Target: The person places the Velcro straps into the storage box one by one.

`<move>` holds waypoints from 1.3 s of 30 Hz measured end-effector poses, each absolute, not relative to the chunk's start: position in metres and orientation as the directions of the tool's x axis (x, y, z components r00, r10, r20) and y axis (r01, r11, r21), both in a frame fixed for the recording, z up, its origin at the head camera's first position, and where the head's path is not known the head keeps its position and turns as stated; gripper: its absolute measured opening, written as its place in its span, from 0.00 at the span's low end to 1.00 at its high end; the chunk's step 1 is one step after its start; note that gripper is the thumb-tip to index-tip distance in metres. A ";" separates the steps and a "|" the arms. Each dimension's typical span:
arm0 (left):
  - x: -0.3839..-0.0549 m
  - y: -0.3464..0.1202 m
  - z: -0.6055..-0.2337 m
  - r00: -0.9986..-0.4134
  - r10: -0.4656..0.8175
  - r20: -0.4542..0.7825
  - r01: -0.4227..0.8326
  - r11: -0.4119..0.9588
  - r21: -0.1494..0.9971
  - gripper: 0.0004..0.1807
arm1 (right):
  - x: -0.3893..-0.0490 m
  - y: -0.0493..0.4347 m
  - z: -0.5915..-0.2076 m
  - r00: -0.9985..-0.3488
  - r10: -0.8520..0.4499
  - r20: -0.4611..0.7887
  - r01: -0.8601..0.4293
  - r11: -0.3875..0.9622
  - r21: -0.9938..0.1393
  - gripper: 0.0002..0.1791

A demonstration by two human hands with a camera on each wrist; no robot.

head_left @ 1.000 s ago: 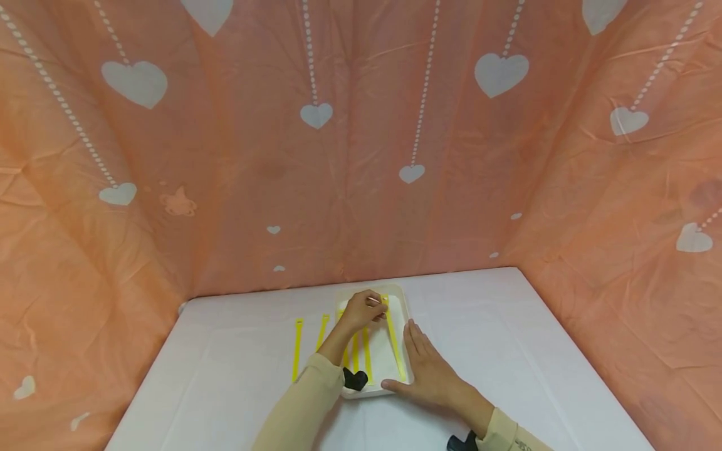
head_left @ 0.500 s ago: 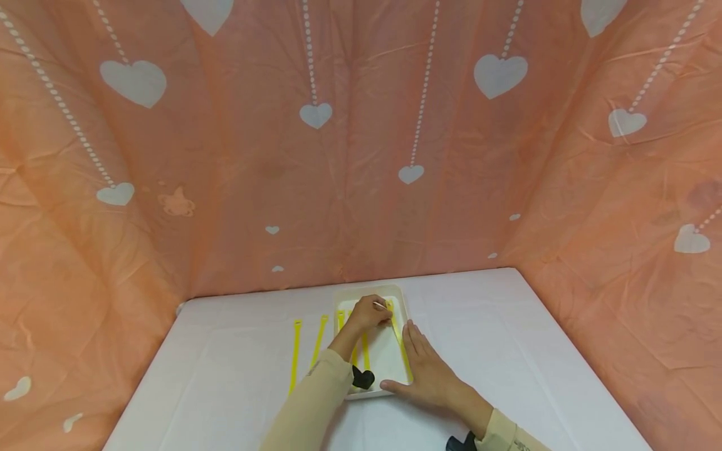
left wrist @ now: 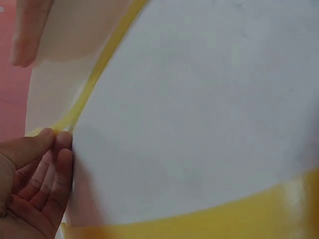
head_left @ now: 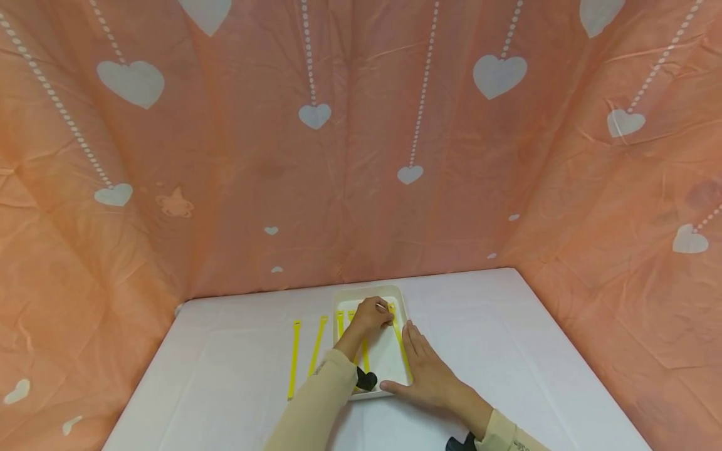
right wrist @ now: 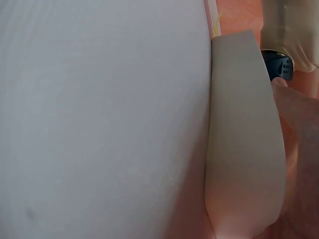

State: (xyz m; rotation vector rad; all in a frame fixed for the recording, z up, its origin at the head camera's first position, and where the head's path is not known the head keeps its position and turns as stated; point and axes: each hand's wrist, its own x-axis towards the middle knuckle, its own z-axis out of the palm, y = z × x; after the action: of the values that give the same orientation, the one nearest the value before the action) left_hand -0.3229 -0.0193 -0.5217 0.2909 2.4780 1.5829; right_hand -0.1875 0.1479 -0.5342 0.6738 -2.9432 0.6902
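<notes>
A shallow white tray [head_left: 366, 292] on the table holds several yellow straps with slotted heads. My left hand [head_left: 371, 316] is over the tray's far part, its thumb and finger pinching the end of one yellow strap [head_left: 402, 344]. That strap runs along the tray's right wall; in the left wrist view it curves up from the fingertips [left wrist: 61, 137]. A thin pale line shows at these fingers in the head view, too small to identify. My right hand [head_left: 430, 371] rests against the tray's right side, fingers straight, thumb spread toward the near edge.
Two more yellow straps, a left one [head_left: 294, 360] and a slanted one [head_left: 318, 344], lie on the white table [head_left: 237, 369] left of the tray. My left forearm partly covers the tray's near left corner. Orange curtains [head_left: 361, 219] with white hearts hang behind and beside the table.
My left hand has shifted slightly right and nearer with the pinched strap, which now lies closer to the tray's right wall. My right hand keeps its place.
</notes>
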 end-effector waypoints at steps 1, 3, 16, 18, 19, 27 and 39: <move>-0.323 -0.019 -0.522 -0.964 0.263 -0.047 0.070 0.416 0.907 0.07 | -0.187 0.148 -0.534 -0.904 -0.403 0.139 -0.423 0.807 -0.412 0.68; -0.322 -0.020 -0.523 -0.964 0.262 -0.046 0.073 0.428 0.901 0.07 | -0.187 0.148 -0.534 -0.904 -0.404 0.140 -0.424 0.806 -0.413 0.68; -0.319 -0.018 -0.523 -0.969 0.245 -0.035 0.091 0.483 0.871 0.06 | -0.187 0.148 -0.535 -0.906 -0.397 0.143 -0.419 0.802 -0.425 0.69; -0.319 -0.017 -0.523 -0.970 0.240 -0.032 0.089 0.479 0.873 0.07 | -0.187 0.148 -0.535 -0.911 -0.393 0.124 -0.407 0.808 -0.426 0.69; -0.318 -0.017 -0.523 -0.971 0.238 -0.028 0.091 0.473 0.876 0.07 | -0.187 0.148 -0.535 -0.913 -0.391 0.119 -0.403 0.810 -0.426 0.69; -0.320 -0.018 -0.526 -0.974 0.226 -0.014 0.092 0.450 0.888 0.07 | -0.188 0.147 -0.535 -0.918 -0.383 0.101 -0.388 0.817 -0.426 0.70; -0.318 -0.023 -0.520 -0.958 0.282 -0.049 0.080 0.427 0.901 0.07 | -0.188 0.147 -0.534 -0.917 -0.387 0.094 -0.388 0.817 -0.427 0.69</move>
State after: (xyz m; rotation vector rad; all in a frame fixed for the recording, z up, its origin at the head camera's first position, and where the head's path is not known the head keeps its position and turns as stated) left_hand -0.3175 -0.0234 -0.5204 0.3189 2.4854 1.5538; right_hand -0.1877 0.1470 -0.5339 0.6376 -2.9911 0.7049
